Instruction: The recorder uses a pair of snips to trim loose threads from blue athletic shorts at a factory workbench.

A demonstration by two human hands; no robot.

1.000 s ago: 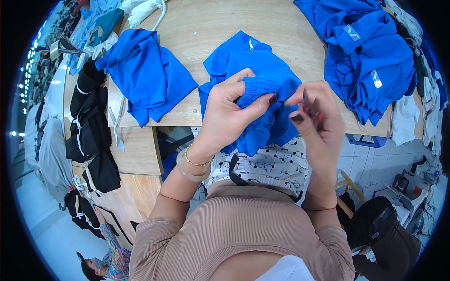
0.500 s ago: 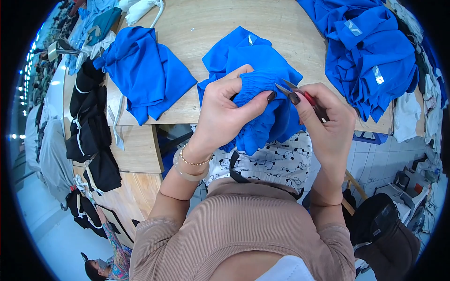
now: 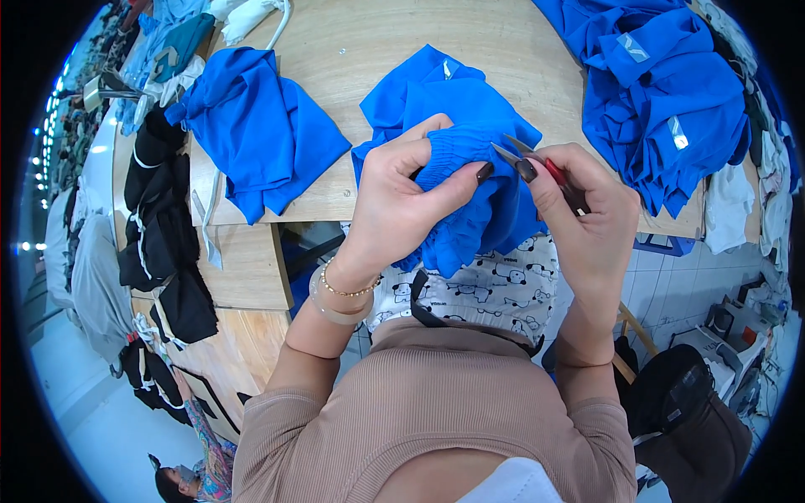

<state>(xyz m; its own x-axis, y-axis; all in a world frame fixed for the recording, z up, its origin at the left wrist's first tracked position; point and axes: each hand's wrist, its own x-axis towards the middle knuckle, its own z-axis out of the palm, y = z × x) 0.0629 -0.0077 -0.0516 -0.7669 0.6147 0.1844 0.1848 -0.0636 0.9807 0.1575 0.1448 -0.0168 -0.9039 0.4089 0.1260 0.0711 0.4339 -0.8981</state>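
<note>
A bright blue garment (image 3: 440, 88) with a gathered elastic edge lies partly on the table and hangs over its front edge. My left hand (image 3: 398, 193) is closed on the gathered edge, thumb on top and dark-nailed. In my right hand (image 3: 591, 201) are small thread snips (image 3: 511, 158) with pointed metal blades and a bit of red at the handle. Their blades stand apart, tips pointing left beside the gathered edge. Whether a thread lies between them is too small to tell.
Another blue garment (image 3: 260, 134) lies on the table (image 3: 369, 29) to the left, and a pile of blue garments (image 3: 662, 101) to the right. Black garments (image 3: 155, 210) with white ties hang at the left edge. A person (image 3: 189, 478) is at lower left, a dark chair (image 3: 679, 402) at lower right.
The snips have moved slightly upward, and my right hand has shifted a little to the right. My left hand keeps its hold on the garment.
</note>
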